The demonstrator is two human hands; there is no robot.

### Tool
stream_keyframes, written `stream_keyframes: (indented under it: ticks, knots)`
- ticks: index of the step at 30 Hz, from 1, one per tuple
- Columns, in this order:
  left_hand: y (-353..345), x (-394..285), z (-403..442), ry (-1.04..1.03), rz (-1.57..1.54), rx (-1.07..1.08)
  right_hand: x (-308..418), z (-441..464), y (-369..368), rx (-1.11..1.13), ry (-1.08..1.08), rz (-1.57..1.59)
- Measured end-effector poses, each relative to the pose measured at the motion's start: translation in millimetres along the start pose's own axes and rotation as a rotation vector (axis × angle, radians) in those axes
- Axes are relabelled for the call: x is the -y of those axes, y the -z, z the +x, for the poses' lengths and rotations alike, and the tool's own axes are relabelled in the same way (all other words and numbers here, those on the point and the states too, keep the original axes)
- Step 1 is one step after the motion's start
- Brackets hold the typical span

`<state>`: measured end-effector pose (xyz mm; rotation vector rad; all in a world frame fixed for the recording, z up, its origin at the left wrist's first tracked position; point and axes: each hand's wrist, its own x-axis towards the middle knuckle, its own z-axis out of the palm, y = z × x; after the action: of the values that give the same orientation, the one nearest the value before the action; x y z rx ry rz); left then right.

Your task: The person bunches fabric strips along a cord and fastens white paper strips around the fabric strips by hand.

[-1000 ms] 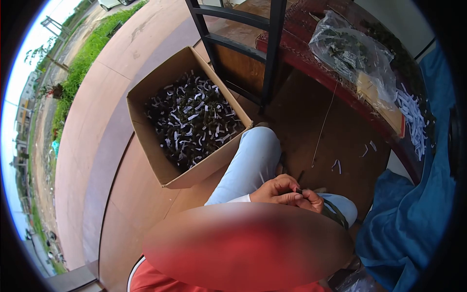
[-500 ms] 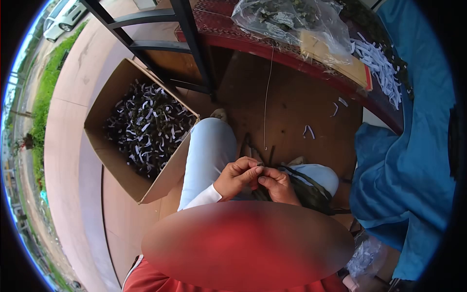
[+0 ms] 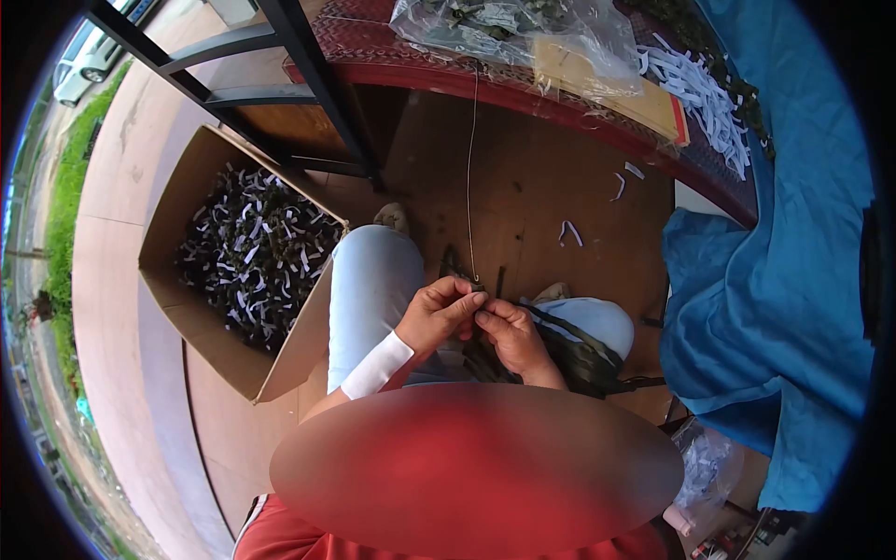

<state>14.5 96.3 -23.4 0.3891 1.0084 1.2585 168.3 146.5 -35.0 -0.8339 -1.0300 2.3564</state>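
My left hand (image 3: 441, 315) pinches a small dark piece (image 3: 478, 288) between thumb and fingers, close to the hooked lower end of a thin wire (image 3: 471, 187) that hangs from the table edge. Beside it, my right hand (image 3: 511, 338) is closed, its fingertips by the same piece; whether they grip it too is hard to tell. Dark green strips (image 3: 581, 359) lie over my right leg below the hands. To the left, a cardboard box (image 3: 294, 359) holds a heap of dark green bundles with white strips (image 3: 257, 252).
A red table (image 3: 429, 75) bears a clear plastic bag (image 3: 597, 47), a tan packet (image 3: 616, 93) and white strips (image 3: 700, 98). A black metal frame (image 3: 322, 75) stands behind the box. Blue cloth (image 3: 775, 308) hangs at right; another plastic bag (image 3: 709, 467) lies below.
The view has turned, so the box and table appear further left. Both hands have come up to the wire's hooked end with the small dark piece.
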Motion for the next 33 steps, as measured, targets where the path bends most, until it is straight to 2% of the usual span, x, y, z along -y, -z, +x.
stream_keyframes:
  ticks: [8,14,17,22,33]
  knots:
    - [1,-4,1,-0.151,0.196,0.072,4,1,5,0.013,-0.020,-0.042]
    - [-2,1,-5,-0.015,0.079,0.002,4,1,5,-0.004,-0.012,-0.120]
    - [-1,5,-3,-0.126,0.159,0.000,4,1,0,-0.042,0.000,-0.085]
    - [2,-2,2,-0.094,0.161,0.015,8,2,-2,-0.048,-0.010,-0.168]
    - [2,-13,7,-0.085,0.136,0.006,7,13,1,0.025,0.050,-0.132]
